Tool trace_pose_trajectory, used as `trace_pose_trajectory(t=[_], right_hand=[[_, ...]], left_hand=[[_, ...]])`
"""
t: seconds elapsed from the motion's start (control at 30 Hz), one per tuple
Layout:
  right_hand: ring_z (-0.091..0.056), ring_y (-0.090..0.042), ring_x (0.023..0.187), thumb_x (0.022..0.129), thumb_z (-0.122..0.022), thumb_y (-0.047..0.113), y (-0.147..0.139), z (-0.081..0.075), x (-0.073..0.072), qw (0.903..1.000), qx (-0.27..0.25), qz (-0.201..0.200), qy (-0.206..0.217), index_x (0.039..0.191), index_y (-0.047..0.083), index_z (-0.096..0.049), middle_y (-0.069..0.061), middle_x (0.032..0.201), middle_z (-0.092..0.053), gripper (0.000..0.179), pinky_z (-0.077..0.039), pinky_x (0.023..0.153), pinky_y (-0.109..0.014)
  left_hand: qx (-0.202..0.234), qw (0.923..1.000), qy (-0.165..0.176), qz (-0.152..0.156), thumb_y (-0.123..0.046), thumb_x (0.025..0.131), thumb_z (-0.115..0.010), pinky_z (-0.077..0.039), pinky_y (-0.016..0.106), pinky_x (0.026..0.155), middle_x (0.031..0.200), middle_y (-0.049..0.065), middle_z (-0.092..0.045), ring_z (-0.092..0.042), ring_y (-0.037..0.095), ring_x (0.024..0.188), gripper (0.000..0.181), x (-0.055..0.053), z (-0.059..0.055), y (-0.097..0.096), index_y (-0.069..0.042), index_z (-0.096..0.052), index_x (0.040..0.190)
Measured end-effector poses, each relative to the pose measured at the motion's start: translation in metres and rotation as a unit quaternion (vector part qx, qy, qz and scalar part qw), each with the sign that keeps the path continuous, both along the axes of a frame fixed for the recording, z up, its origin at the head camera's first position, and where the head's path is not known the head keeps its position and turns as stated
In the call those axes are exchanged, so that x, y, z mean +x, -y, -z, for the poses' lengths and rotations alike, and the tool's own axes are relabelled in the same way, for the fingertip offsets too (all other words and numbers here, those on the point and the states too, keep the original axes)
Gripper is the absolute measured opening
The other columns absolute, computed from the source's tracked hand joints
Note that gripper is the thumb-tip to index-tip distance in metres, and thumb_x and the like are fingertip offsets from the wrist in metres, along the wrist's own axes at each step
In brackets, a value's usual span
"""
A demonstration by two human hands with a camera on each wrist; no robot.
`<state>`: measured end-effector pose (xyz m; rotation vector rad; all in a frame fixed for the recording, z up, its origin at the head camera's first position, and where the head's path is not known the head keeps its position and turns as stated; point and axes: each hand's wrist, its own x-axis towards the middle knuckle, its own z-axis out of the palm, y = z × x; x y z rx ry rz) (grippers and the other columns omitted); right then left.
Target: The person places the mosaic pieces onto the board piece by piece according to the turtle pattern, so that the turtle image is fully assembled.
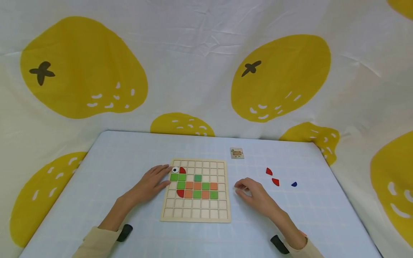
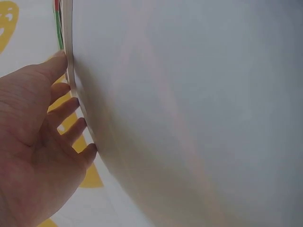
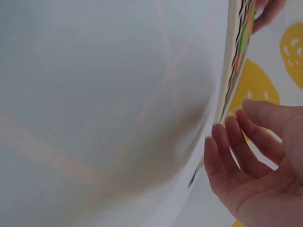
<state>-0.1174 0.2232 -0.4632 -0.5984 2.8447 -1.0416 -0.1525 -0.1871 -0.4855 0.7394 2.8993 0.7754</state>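
Note:
A wooden grid board (image 1: pixel 195 220) lies on the table, with green, orange and red tiles in some cells and a round eye tile (image 1: pixel 175 170) near its upper left corner. My left hand (image 1: pixel 149 186) rests at the board's left edge, its fingers fairly straight and the thumb against the side. Just off the right edge, my right hand (image 1: pixel 255 195) hovers over or rests on the table with loosely bent fingers. Nothing shows between those fingers in the right wrist view, where the palm (image 3: pixel 265 198) faces the camera.
Two red quarter-round pieces (image 1: pixel 269 171) and a dark blue half-round piece (image 1: pixel 294 184) lie right of the board. A small picture card (image 1: pixel 237 153) sits beyond its upper right corner. White cloth (image 1: pixel 190 71) with yellow fruit prints hangs behind the table.

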Motion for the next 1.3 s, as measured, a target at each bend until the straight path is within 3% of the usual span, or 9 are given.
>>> trace_pose_trajectory(t=[0.5, 0.8, 1.03, 1.3], right_hand=[[-0.066, -0.013, 0.097, 0.092, -0.078, 0.009, -0.044, -0.002, 0.026, 0.996, 0.025, 0.084, 0.017, 0.112, 0.011, -0.073, 0.007, 0.104, -0.069, 0.02, -0.06, 0.089, -0.036], [-0.068, -0.014, 0.095, 0.091, -0.079, 0.007, -0.077, -0.002, 0.043, 0.9944, 0.02, 0.099, -0.032, 0.111, 0.011, -0.072, 0.007, 0.105, -0.07, 0.021, -0.061, 0.085, -0.036], [-0.067, -0.019, 0.099, 0.091, -0.08, 0.013, -0.097, -0.006, 0.057, 0.987, 0.055, 0.151, 0.009, 0.113, 0.013, -0.072, 0.005, 0.108, -0.07, 0.023, -0.06, 0.085, -0.039], [-0.066, -0.02, 0.101, 0.085, -0.085, 0.014, -0.12, -0.005, 0.078, 0.9821, 0.086, 0.167, 0.018, 0.113, 0.014, -0.073, 0.005, 0.111, -0.07, 0.031, -0.06, 0.086, -0.034]], left_hand=[[0.002, 1.0, -0.003, -0.002, -0.024, 0.103, -0.065, -0.031, 0.064, 0.115, 0.155, 0.021, -0.046, -0.038, 0.044, 0.142, 0.057, 0.002, -0.003, -0.001, -0.004, -0.047, 0.153], [0.001, 1.0, -0.001, -0.001, -0.023, 0.103, -0.065, -0.031, 0.065, 0.115, 0.154, 0.021, -0.046, -0.038, 0.045, 0.143, 0.056, 0.001, -0.005, 0.0, -0.003, -0.048, 0.152], [-0.008, 1.0, 0.002, -0.003, -0.023, 0.103, -0.065, -0.03, 0.065, 0.116, 0.154, 0.021, -0.046, -0.038, 0.045, 0.143, 0.056, -0.001, -0.003, -0.001, -0.003, -0.047, 0.152], [-0.002, 1.0, -0.008, 0.004, -0.025, 0.103, -0.064, -0.032, 0.066, 0.114, 0.153, 0.022, -0.047, -0.039, 0.045, 0.141, 0.055, -0.002, 0.0, 0.0, -0.002, -0.048, 0.151]])
